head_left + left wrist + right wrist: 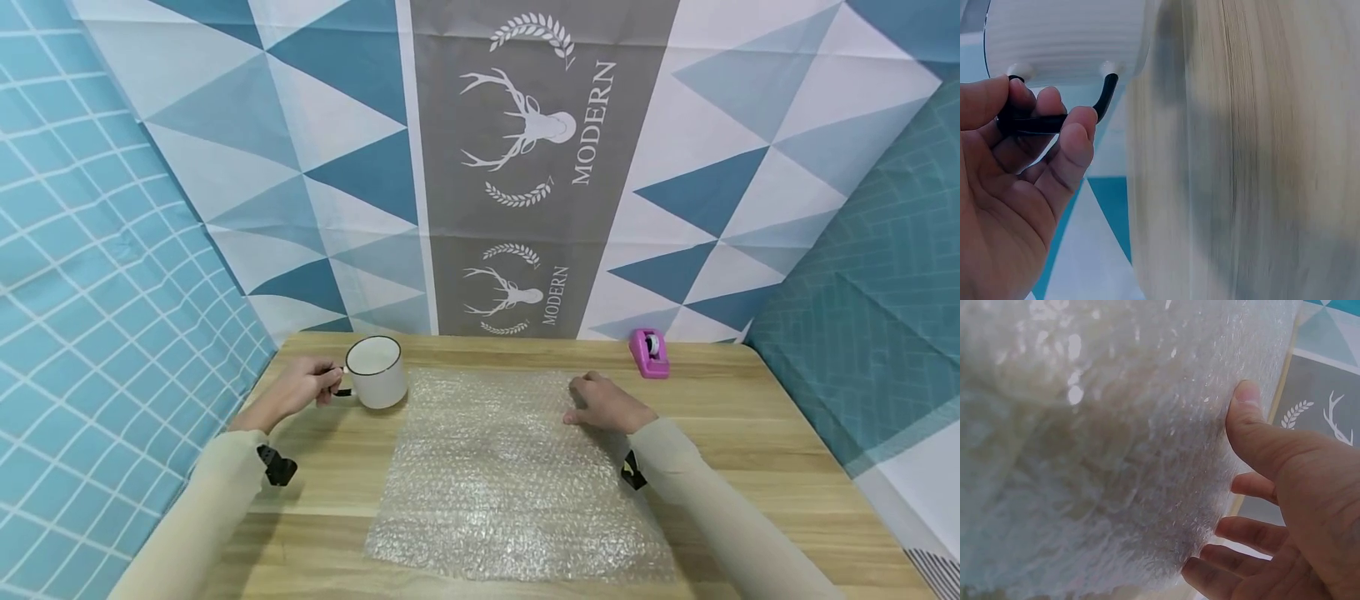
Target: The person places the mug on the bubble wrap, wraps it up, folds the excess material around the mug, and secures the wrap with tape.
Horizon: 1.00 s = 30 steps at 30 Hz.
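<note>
My left hand grips the black handle of a white enamel mug with a dark rim, at the table's far left. The frames do not settle whether the mug's base touches the table. A sheet of clear bubble wrap lies spread flat to the right of the mug. At its far right corner is my right hand. In the right wrist view the thumb lies over the wrap, and the other fingers, loosely spread, touch along its edge.
A pink tape dispenser stands near the back edge of the wooden table, right of the wrap. Behind the table hangs a patterned cloth, with blue sheets along the left side and teal ones along the right.
</note>
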Tool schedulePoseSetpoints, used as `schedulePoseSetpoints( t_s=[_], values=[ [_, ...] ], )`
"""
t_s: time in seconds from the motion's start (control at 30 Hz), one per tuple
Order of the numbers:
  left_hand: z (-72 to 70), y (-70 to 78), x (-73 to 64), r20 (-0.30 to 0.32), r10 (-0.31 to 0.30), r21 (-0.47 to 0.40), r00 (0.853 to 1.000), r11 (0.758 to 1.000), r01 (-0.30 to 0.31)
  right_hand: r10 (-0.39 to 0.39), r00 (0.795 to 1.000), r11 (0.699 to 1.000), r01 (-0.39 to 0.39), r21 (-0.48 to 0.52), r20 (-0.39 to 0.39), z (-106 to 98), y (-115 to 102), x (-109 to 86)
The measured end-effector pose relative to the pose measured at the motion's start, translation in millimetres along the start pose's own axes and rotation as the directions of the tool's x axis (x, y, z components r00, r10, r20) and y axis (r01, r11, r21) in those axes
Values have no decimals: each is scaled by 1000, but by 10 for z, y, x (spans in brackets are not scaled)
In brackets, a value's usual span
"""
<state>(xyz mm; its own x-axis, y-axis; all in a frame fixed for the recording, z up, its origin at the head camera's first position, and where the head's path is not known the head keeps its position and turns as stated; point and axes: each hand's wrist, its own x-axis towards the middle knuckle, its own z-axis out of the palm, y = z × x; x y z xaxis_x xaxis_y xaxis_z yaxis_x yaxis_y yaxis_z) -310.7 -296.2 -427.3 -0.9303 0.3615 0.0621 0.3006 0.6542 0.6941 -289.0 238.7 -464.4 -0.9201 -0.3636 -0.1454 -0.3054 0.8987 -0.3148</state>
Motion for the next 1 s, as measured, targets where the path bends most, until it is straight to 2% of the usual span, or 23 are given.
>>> schedulePoseSetpoints(
  t_s=[0.27,0.57,1.0],
  values=[
    [188,158,29,39,55,-34,998,998,-54,-15,1000,1000,15,-5,-8,11,22,14],
    [265,254,11,70,100,-26,993,995,-98,-5,1000,1000,5,-9,-1,9,27,11],
    [354,323,19,86,102,-58,991,994,-97,-11,1000,1000,11,-2,-3,3,17,-5]
  ],
)
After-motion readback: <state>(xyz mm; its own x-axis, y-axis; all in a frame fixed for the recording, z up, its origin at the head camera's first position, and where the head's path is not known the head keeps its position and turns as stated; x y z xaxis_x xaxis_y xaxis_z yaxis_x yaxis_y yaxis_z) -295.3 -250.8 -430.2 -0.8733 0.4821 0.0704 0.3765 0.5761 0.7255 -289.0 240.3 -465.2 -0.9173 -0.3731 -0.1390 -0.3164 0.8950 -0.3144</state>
